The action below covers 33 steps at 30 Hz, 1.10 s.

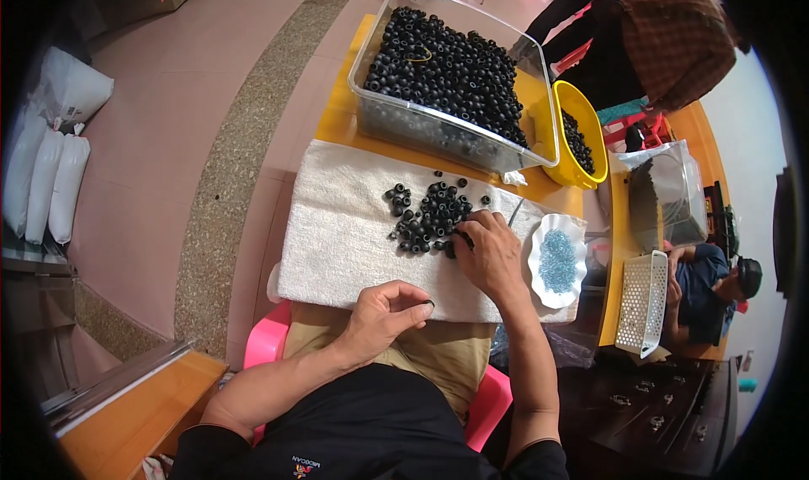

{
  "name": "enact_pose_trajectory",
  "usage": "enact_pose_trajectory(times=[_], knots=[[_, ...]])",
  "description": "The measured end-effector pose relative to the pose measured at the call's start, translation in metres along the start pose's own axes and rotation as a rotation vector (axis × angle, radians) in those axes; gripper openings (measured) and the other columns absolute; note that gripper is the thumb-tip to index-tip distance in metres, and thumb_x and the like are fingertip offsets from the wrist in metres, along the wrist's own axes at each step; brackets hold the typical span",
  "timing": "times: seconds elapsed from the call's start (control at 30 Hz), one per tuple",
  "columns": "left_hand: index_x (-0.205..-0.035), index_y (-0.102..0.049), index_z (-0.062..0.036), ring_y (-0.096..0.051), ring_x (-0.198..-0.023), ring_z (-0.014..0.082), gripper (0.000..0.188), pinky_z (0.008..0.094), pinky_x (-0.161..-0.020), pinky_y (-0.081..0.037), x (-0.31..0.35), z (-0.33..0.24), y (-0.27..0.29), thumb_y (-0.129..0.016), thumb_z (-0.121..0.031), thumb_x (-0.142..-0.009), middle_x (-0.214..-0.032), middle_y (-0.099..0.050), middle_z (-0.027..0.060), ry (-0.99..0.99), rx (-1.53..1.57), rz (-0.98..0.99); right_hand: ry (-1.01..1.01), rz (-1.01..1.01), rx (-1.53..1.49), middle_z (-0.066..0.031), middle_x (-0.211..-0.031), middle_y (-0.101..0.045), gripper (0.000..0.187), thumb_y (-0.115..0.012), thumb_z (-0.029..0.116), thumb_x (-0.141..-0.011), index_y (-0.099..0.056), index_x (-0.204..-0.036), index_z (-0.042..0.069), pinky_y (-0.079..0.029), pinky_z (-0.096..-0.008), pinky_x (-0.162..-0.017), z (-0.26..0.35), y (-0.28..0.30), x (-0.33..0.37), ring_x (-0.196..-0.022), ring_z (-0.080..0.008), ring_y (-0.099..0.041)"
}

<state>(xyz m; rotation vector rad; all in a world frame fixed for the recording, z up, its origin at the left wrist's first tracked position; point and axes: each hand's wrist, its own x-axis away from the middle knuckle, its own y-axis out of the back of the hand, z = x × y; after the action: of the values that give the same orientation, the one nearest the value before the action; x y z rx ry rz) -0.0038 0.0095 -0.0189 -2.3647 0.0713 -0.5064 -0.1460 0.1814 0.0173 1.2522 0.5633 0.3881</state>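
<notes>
My left hand [381,316] is closed in a pinch over my lap, just off the towel's near edge, with a small black hollow ball [430,304] at its thumb and fingertips. At the right side of a loose pile of black hollow balls [438,210], my right hand [493,257] has its fingers curled and pressed together on a dark piece, mostly hidden by the fingers. The pile lies on a white towel [337,244]. A thin grey pointed tool [516,213] shows beside my right knuckles; whether the hand touches it I cannot tell.
Beyond the towel stands a clear plastic bin [455,119] full of black balls, with a yellow basin [600,175] to its right. A white scalloped dish [548,299] of pale blue beads sits at the right. A white basket [638,303] and two other people are farther right.
</notes>
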Motion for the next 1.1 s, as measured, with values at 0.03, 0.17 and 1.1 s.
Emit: enact_pose_trajectory(times=[0.03,0.17,1.1], knots=[[-0.104,-0.064,0.002,-0.064,-0.076,0.0104,0.018,0.0232,-0.07,-0.054,0.0,0.0,0.0,-0.07,-0.002,-0.087,-0.089,-0.066,0.0057,-0.001,0.0,0.001,0.0,-0.001,0.001,-0.0067,-0.096,-0.065,0.017,-0.071,0.015,-0.079,-0.07,-0.092,0.005,-0.049,-0.0377,-0.077,0.0,-0.001,0.001,-0.09,-0.0273,-0.06],[-0.103,-0.064,0.0022,-0.064,-0.076,0.0107,0.017,0.0234,-0.071,-0.054,-0.001,0.001,0.001,-0.07,-0.001,-0.087,-0.089,-0.066,0.0061,-0.016,-0.003,0.001,0.031,-0.135,-0.067,-0.0086,-0.095,-0.066,0.016,-0.072,0.01,-0.077,-0.067,-0.091,0.004,-0.05,-0.0375,-0.076,-0.001,-0.004,0.004,-0.088,-0.0285,-0.061],[-0.105,-0.065,0.0034,-0.066,-0.082,0.0136,0.015,0.0269,-0.077,-0.056,-0.002,0.003,0.002,-0.066,-0.003,-0.091,-0.091,-0.069,0.0093,-0.135,-0.155,0.067,-0.211,0.055,-1.366,-0.0103,-0.097,-0.064,0.009,-0.066,-0.003,-0.086,-0.068,-0.095,-0.004,-0.053,-0.0274,-0.074,0.038,-0.007,0.082,-0.085,-0.0154,-0.065]])
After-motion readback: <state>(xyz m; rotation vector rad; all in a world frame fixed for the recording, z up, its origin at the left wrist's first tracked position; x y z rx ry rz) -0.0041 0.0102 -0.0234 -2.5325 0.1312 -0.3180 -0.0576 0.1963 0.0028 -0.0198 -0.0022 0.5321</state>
